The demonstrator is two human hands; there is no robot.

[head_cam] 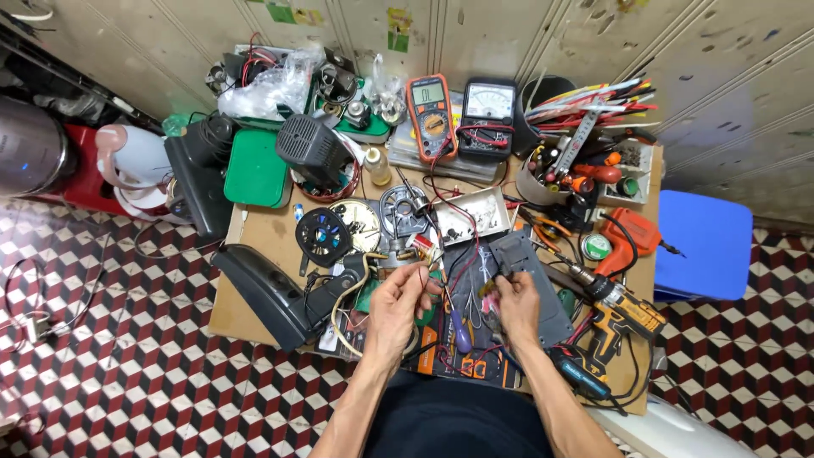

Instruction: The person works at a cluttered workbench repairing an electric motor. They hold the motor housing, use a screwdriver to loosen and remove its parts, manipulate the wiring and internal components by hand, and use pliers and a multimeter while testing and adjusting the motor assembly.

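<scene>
My left hand (398, 307) is over the middle of a low wooden board (254, 233), its fingers pinched on thin red wires (422, 271) that lead up to a small motor assembly (398, 254). My right hand (515, 304) is close beside it, fingers curled on a small part that I cannot make out. A purple-handled screwdriver (460, 332) lies between the two hands. A dark grey plastic panel (530, 271) lies under and behind my right hand.
An orange multimeter (429, 106) and a black analogue meter (487, 110) stand at the back. A black fan housing (275, 297) lies left, a yellow-and-black drill (623, 309) and an orange tool (627, 237) right, beside a blue stool (704, 246). The floor is checkered tile.
</scene>
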